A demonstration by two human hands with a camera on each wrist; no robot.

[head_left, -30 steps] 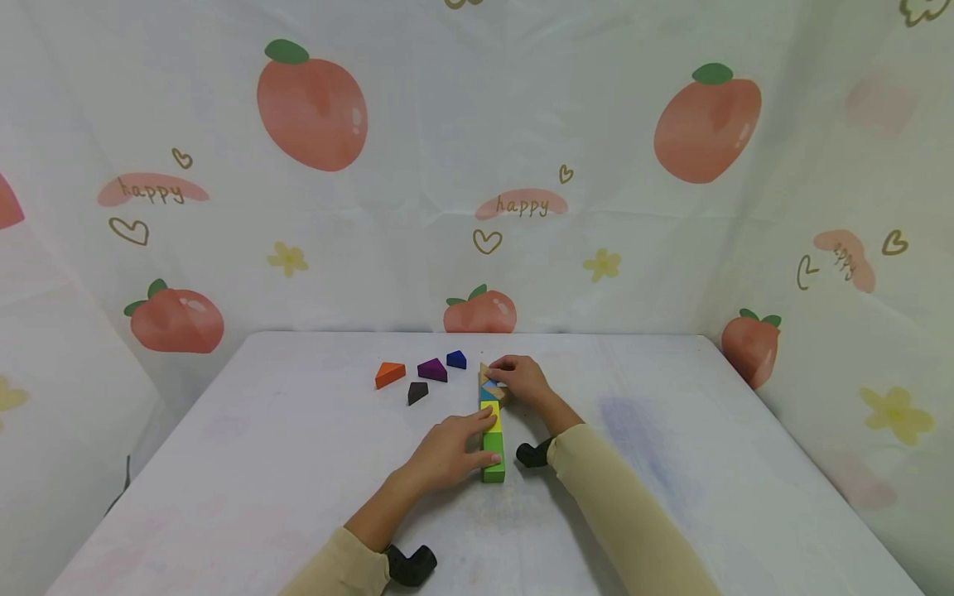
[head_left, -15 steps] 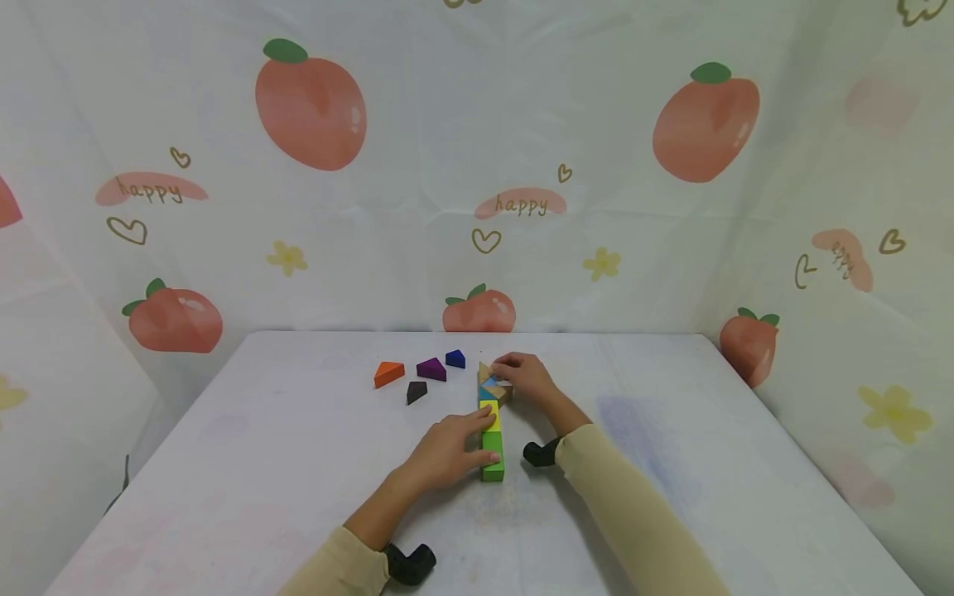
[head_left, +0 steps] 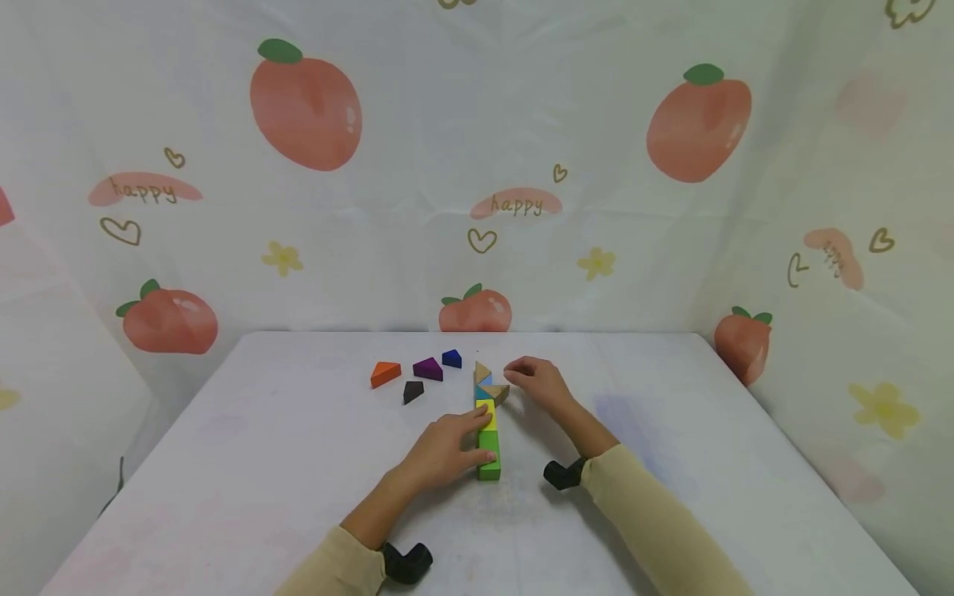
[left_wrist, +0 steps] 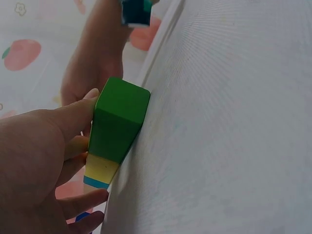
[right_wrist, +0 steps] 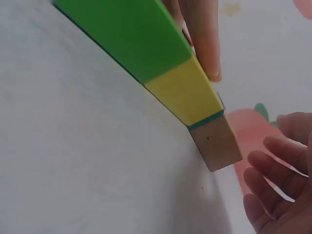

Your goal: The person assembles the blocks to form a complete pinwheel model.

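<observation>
A row of wooden blocks runs away from me at mid-table. At its near end is a green block (head_left: 488, 471), then a yellow block (head_left: 493, 423), then small blue pieces (head_left: 483, 394) and natural-wood triangles (head_left: 481, 370). One wooden wedge (head_left: 498, 394) juts out to the right. My left hand (head_left: 441, 451) rests along the left side of the row, thumb on the green block and a fingertip on the yellow one, fingers fairly straight. Just right of the far end, my right hand (head_left: 542, 385) holds nothing, its fingers loosely bent and apart from the blocks.
Left of the row's far end lie an orange triangle (head_left: 385, 375), a purple triangle (head_left: 428, 370), a dark blue block (head_left: 451, 359) and a black block (head_left: 413, 392). Behind the white table (head_left: 246, 497) hangs a fruit-printed cloth (head_left: 402, 207).
My right hand has drawn back to the right from the wooden triangles, uncovering the row's far end. My left hand stays on the green and yellow blocks.
</observation>
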